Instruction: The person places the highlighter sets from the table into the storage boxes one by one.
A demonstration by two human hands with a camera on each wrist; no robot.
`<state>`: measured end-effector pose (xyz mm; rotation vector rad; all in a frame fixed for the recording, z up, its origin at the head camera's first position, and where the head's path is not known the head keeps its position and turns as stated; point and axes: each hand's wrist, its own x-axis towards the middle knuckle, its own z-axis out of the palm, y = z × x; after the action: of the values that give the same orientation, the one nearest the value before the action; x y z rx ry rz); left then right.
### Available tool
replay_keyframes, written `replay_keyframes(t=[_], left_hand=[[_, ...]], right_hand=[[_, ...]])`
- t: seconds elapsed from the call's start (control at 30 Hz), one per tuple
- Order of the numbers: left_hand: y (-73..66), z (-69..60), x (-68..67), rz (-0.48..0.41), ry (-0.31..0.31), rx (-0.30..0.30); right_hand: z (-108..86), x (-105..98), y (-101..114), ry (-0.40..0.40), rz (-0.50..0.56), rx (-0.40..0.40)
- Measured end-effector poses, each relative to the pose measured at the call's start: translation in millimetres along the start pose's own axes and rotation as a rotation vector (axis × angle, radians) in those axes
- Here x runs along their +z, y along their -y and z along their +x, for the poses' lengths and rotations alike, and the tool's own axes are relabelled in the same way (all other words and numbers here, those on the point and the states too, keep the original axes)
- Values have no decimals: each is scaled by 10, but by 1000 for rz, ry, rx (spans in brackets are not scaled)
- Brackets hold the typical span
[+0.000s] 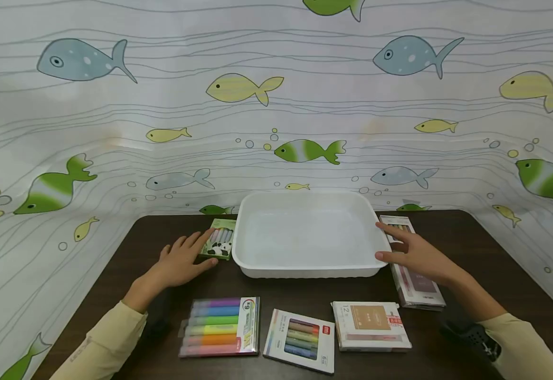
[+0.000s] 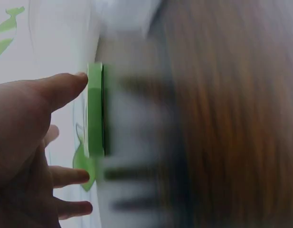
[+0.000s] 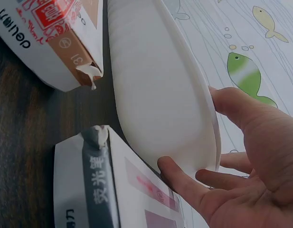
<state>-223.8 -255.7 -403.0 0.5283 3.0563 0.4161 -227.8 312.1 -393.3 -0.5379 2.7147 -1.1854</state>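
Note:
A white plastic tray (image 1: 312,274) sits toward the back of the table. My right hand (image 1: 421,256) holds its right rim; thumb and index finger reach over the edge, other fingers lie against the outer wall (image 3: 155,80). To the tray's left, my left hand (image 1: 177,264) spreads its fingers beside a green panda box of pens (image 1: 221,240). In the left wrist view the thumb (image 2: 65,88) is close to that box's green edge (image 2: 95,111); whether it touches cannot be told. Long white marker boxes (image 1: 416,287) lie beneath my right hand.
Along the front lie a pack of coloured highlighters (image 1: 219,327), a white box with a window onto coloured sticks (image 1: 300,342) and a white-and-brown box (image 1: 371,327). A fish-patterned sheet (image 1: 257,47) rises behind the dark table (image 1: 134,253) and along its sides.

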Motion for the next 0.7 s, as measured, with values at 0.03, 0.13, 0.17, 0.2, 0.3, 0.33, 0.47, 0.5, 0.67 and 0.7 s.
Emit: replay_keyframes(t=[0.03, 0.13, 0.17, 0.2, 0.3, 0.33, 0.47, 0.5, 0.67, 0.7], left_hand=[[-26, 8, 4, -17, -2, 6], [-94, 41, 5, -81, 10, 0], [-117, 55, 2, -105, 13, -8], [-143, 72, -7, -127, 15, -20], [-203, 121, 6, -169, 8, -66], [-222, 134, 14, -170, 2, -80], [-284, 159, 59, -163, -5, -125], [-292, 162, 71, -163, -6, -133], [-284, 191, 135, -154, -33, -145], [-277, 200, 144, -153, -41, -146]], right_hand=[[-3, -3, 4, 1, 3, 0], [-15, -9, 15, 6, 15, -6], [-18, -8, 18, 7, 18, -10], [-19, -6, 20, 8, 20, -15], [-13, 3, 22, 11, 32, -23], [-10, 7, 19, 13, 36, -27], [-9, 27, 25, 20, 44, -27], [-11, 29, 26, 21, 42, -30], [-23, 19, 39, 11, 23, -25], [-25, 15, 40, 10, 21, -28]])
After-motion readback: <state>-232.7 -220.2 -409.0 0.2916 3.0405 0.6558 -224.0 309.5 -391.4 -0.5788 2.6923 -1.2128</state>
